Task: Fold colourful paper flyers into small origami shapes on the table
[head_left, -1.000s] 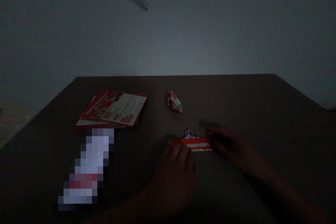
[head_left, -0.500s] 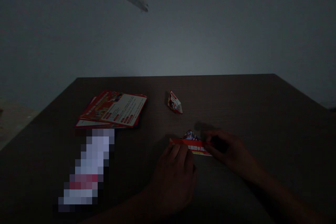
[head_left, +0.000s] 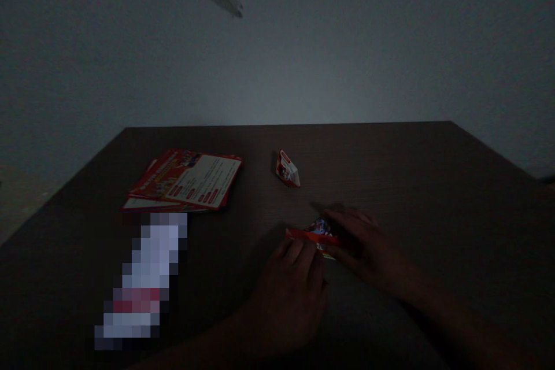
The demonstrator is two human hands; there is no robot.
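A partly folded red printed paper (head_left: 307,235) lies low over the table between my two hands, with a small patterned peak standing up along its far side. My left hand (head_left: 292,283) grips its left part, fingers curled over the near edge. My right hand (head_left: 362,243) closes on its right part, the fingers above and the thumb on the near side. The hands cover much of the sheet. Farther back stands a small folded paper piece (head_left: 288,170), red and white, touched by neither hand.
A stack of red and white printed leaflets (head_left: 186,179) lies on the left of the dark wooden table (head_left: 368,156). In front of it is a pixelated pale object (head_left: 150,277) with a red band. A grey wall (head_left: 347,40) rises behind the table.
My right hand has moved left and inward over the paper, covering more of its printed face. The paper's right part has lifted or bent. My left hand has shifted slightly right.
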